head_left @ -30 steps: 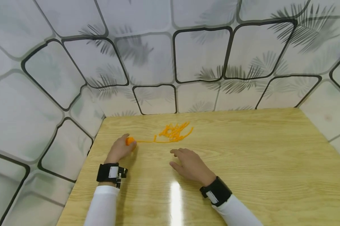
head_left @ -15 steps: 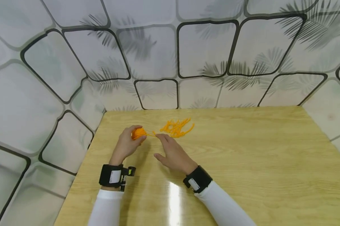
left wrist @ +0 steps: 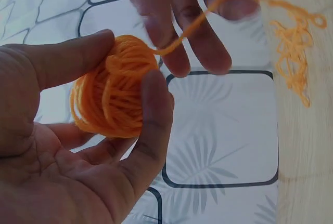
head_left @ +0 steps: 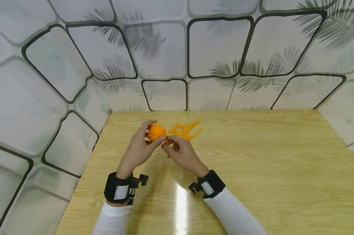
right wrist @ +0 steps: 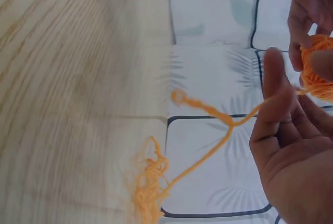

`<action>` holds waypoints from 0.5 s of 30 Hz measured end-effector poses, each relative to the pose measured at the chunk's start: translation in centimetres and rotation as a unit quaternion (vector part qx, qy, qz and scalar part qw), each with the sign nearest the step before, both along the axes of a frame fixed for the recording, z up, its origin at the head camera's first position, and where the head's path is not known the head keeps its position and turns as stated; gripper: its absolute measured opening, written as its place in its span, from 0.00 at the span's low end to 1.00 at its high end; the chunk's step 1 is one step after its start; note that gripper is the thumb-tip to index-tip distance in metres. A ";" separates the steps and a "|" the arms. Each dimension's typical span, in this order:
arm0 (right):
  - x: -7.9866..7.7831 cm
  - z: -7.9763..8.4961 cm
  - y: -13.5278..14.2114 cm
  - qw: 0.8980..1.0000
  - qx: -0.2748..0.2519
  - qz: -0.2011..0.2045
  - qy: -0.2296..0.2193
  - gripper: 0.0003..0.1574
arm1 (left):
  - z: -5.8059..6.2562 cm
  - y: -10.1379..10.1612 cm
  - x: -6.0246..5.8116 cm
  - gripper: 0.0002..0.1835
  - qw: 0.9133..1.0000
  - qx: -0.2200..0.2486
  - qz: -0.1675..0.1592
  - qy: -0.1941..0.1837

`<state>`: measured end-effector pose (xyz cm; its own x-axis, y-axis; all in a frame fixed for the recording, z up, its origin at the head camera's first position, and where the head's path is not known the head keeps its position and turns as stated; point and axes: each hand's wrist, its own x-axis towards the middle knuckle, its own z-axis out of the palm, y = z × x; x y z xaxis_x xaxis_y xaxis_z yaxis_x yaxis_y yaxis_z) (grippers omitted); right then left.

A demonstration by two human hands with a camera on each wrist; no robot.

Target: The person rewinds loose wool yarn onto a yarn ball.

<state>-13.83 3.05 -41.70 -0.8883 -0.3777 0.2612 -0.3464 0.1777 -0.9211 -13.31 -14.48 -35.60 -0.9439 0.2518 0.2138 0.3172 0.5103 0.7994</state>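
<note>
An orange ball of yarn is held up off the table by my left hand, thumb on one side and fingers around the other. In the left wrist view the wound strands of the yarn ball show between thumb and fingers. Close beside it, my right hand pinches the yarn strand where it leaves the ball. From there the strand runs toward a loose tangle of orange yarn. A short side piece with a looped end branches off the strand in the right wrist view.
The wooden table extends far to the right of both hands. A patterned wall covering rises behind the table and along its left side. A bright light reflection lies on the tabletop near the front.
My left hand has lifted the yarn ball and carried it right, toward the tangle. My right hand has moved left to the ball and now pinches the strand.
</note>
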 end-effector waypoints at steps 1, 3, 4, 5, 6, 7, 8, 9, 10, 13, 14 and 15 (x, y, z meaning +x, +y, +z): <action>0.3 0.2 0.1 1.000 -0.003 -0.003 -0.002 0.19 | 0.1 0.1 0.0 0.32 1.000 0.010 0.002 -0.001; 1.0 0.8 0.4 1.000 -0.004 -0.012 0.001 0.16 | 0.3 0.2 -0.1 0.33 1.000 0.028 0.007 -0.004; 1.4 1.2 0.6 1.000 -0.006 -0.015 0.005 0.15 | 0.4 0.3 -0.1 0.33 0.999 0.037 0.009 -0.005; 1.8 1.7 0.7 1.000 -0.005 -0.018 0.011 0.15 | 0.4 0.3 -0.1 0.32 0.999 0.046 0.012 -0.005; 2.3 2.4 0.9 1.000 -0.005 -0.020 0.018 0.14 | 0.5 0.4 -0.2 0.32 0.998 0.053 0.013 -0.004; 2.7 3.0 1.1 0.999 -0.004 -0.021 0.023 0.14 | 0.6 0.4 -0.2 0.32 0.998 0.058 0.016 -0.002; 3.2 3.6 1.3 0.999 -0.004 -0.022 0.026 0.13 | 0.6 0.5 -0.2 0.32 0.998 0.063 0.018 -0.001; 3.6 4.1 1.5 0.999 -0.001 -0.023 0.028 0.13 | 0.6 0.5 -0.3 0.31 0.998 0.066 0.020 0.000; 4.0 4.7 1.7 0.999 0.000 -0.023 0.032 0.12 | 0.6 0.6 -0.3 0.31 0.997 0.068 0.022 0.003; 4.8 5.3 2.3 0.999 0.007 -0.024 0.039 0.12 | 0.6 0.8 -0.3 0.29 0.997 0.072 0.025 0.004; 5.0 5.2 2.5 0.999 0.009 -0.026 0.041 0.13 | 0.5 1.0 -0.3 0.29 0.997 0.077 0.023 0.003; 5.1 5.1 2.6 0.999 0.011 -0.027 0.045 0.13 | 0.5 1.1 -0.3 0.29 0.996 0.083 0.020 0.000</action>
<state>-8.74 5.67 -36.63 -0.8813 -0.3358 0.3325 -0.4161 0.2177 -0.8829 -13.65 -13.42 -35.08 -0.9521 0.1759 0.2500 0.3002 0.3832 0.8735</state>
